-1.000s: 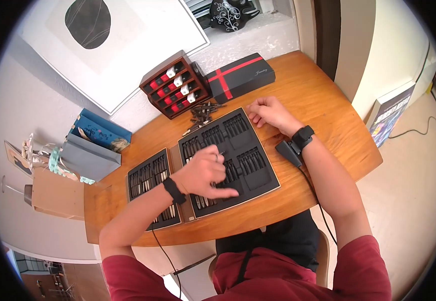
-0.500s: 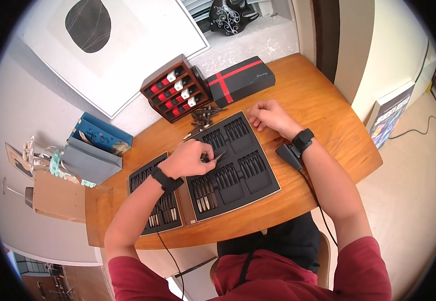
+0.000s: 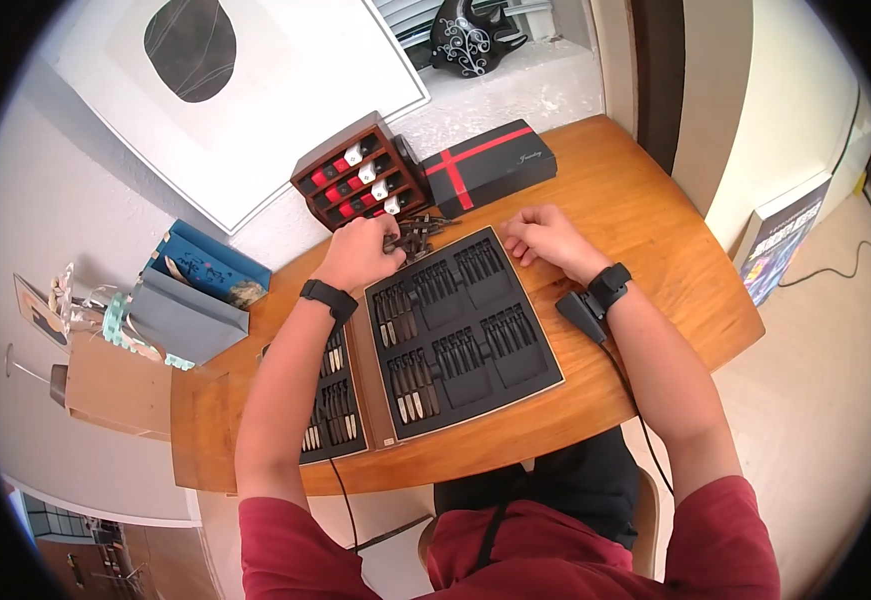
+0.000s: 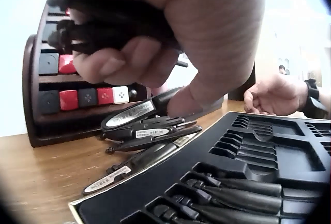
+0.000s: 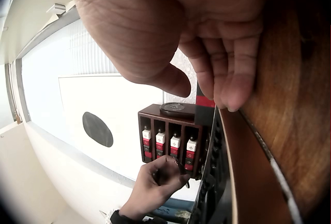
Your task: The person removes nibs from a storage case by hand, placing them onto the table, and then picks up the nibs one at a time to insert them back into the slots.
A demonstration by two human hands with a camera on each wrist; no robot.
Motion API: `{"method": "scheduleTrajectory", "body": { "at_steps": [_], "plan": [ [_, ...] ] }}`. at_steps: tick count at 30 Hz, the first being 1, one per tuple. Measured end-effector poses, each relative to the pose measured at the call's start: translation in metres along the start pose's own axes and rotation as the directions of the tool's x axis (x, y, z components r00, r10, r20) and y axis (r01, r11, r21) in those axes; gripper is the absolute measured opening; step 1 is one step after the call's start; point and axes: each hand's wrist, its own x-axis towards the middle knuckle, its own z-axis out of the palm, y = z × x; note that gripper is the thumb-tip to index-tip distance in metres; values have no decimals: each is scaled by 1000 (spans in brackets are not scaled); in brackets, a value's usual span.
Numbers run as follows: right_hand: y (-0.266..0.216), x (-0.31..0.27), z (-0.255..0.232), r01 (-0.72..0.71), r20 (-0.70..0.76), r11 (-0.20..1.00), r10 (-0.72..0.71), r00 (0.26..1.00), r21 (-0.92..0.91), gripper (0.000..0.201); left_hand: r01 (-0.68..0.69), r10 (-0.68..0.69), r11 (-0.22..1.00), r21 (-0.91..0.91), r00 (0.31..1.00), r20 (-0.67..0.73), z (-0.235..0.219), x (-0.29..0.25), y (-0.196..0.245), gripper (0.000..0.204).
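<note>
My left hand [image 3: 357, 255] is over the far left corner of an open case with a black slotted tray [image 3: 464, 382]. Its fingers curl round several slim black pieces [image 4: 119, 25], whose far ends are hidden in the palm. Just below it, a pile of similar slim black pieces [image 4: 152, 131], some with white labels, lies on the wood beside the case and across its edge. More of them fill slots in the tray and in the case's left panel [image 3: 339, 412]. My right hand [image 3: 552, 243] rests on the table by the far right corner, fingers loosely bent, holding nothing.
A small wooden rack [image 3: 360, 170] with red, white and black blocks stands behind the pile. Right of it lies a black box with a red ribbon [image 3: 495, 165]. Paper bags [image 3: 200, 300] stand at the table's left. A cable [image 3: 627, 375] runs from the right wrist.
My left hand has moved from over the middle of the tray, where it held dark slim pieces, away to the pile at the back. The right hand has stayed in place.
</note>
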Motion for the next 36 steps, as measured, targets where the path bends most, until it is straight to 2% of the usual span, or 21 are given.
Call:
{"method": "scheduleTrajectory", "body": {
  "at_steps": [4, 6, 8, 10, 11, 12, 14, 16, 17, 22, 25, 30, 36],
  "plan": [
    [-3, -3, -1, 0, 9, 1000, 0, 1000, 8, 27, 39, -32, 996, -81, 996, 87, -1, -3, 7, 43],
    [-1, -2, -2, 2, 12, 1000, -2, 1000, 13, 27, -198, 192, 979, -50, 975, -109, 3, -11, 0, 49],
    [3, 0, -1, 3, 18, 1000, -3, 1000, 27, 28, -161, 158, 986, -42, 985, -64, -13, -27, 17, 49],
    [3, 1, -1, 3, 7, 1000, -3, 1000, 13, 29, -302, 295, 952, -54, 949, -108, -26, -44, 30, 44],
    [4, 1, 0, -1, 9, 1000, 1, 1000, 18, 29, -358, 354, 932, -50, 932, -72, -33, -55, 38, 39],
    [4, 1, 0, 17, -7, 999, -17, 1000, 29, 28, -357, 353, 933, -51, 933, -66, -38, -67, 46, 39],
    [4, 1, 2, 31, -21, 999, -30, 999, 44, 27, -497, 520, 851, -167, 842, 142, -44, -92, 60, 33],
    [3, 1, 3, 19, -39, 999, -18, 999, 28, 26, -600, 628, 771, -215, 772, 100, -41, -118, 78, 30],
    [3, 1, 3, 15, -39, 999, -14, 999, 31, 26, -625, 660, 748, -223, 734, 161, -41, -129, 82, 33],
    [0, -2, 0, 4, 1, 1000, -4, 1000, -5, 29, -644, 683, 726, -242, 716, 143, -32, -152, 72, 40],
    [-2, -1, 1, -14, -7, 999, 14, 1000, -32, 28, -616, 644, 760, -207, 756, 115, -29, -154, 65, 44],
    [-4, -3, 2, -11, -6, 1000, 11, 1000, -25, 27, -595, 642, 748, -293, 761, 94, -17, -145, 57, 53],
    [-3, -3, 1, -12, -8, 1000, 12, 1000, -27, 27, -565, 641, 718, -406, 765, 69, -4, -135, 55, 48]
  ]
}}
